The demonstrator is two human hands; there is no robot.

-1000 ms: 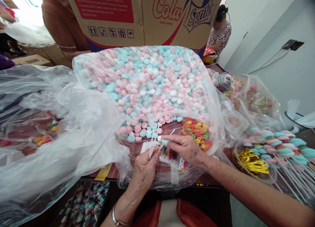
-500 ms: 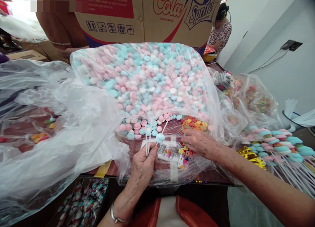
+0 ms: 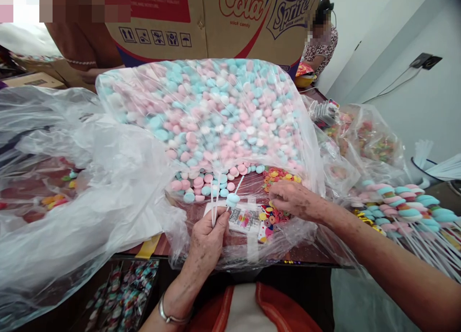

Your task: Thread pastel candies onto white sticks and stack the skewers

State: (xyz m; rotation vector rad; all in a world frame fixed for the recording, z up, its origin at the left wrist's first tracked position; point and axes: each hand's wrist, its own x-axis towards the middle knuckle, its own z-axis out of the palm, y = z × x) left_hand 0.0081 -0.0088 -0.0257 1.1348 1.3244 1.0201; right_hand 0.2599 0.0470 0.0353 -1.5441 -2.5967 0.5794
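My left hand [image 3: 207,238] is closed around a few thin white sticks [image 3: 215,202], and one of them carries a blue marshmallow candy [image 3: 233,198]. My right hand [image 3: 293,201] reaches into the pile of small coloured ring candies [image 3: 279,177], its fingers curled down on them; what they pinch is hidden. Loose pink and blue marshmallow candies [image 3: 201,184] lie just beyond both hands, at the mouth of a big clear bag [image 3: 209,116] full of the same candies.
Finished marshmallow skewers [image 3: 406,209] are heaped at the right. Crumpled clear plastic [image 3: 72,178] covers the left. A large Cola and Sprite carton [image 3: 216,20] stands behind. Another person [image 3: 320,39] sits at the far right. A box of wrapped candies [image 3: 122,293] lies below the table edge.
My right hand let go of the stick and the blue candy and moved right to the ring candies. My left hand kept holding the sticks, shifting slightly.
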